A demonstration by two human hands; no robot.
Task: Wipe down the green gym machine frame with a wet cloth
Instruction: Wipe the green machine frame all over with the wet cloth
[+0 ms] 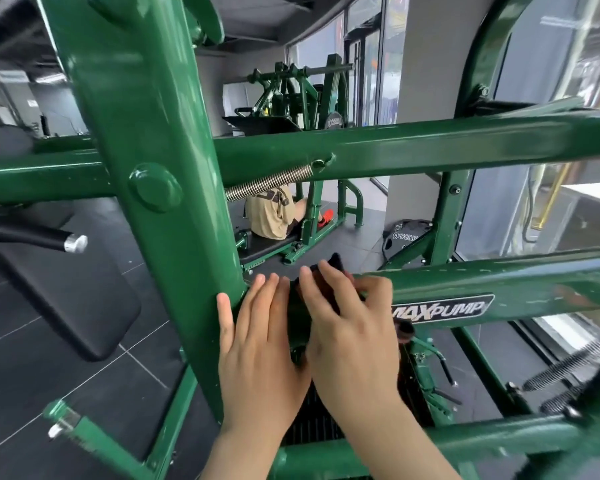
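Observation:
The green gym machine frame (146,140) fills the view: a thick slanted post, an upper crossbar and a lower crossbar with a "MAXPUMP" badge (442,310). A dark cloth (328,268) lies over the lower crossbar where it meets the post. My right hand (347,327) presses on the cloth, fingers spread over it and thumb curled toward the bar. My left hand (257,337) lies flat beside it, straight fingers touching the cloth's left edge and the joint, thumb against the post. Most of the cloth is hidden under my hands.
A steel spring (269,183) runs from the post to the upper crossbar. A black padded seat (70,292) and a black handle (42,237) are at left. A person in a beige shirt (271,216) sits at another green machine behind. Weight plates (404,235) lie on the dark floor.

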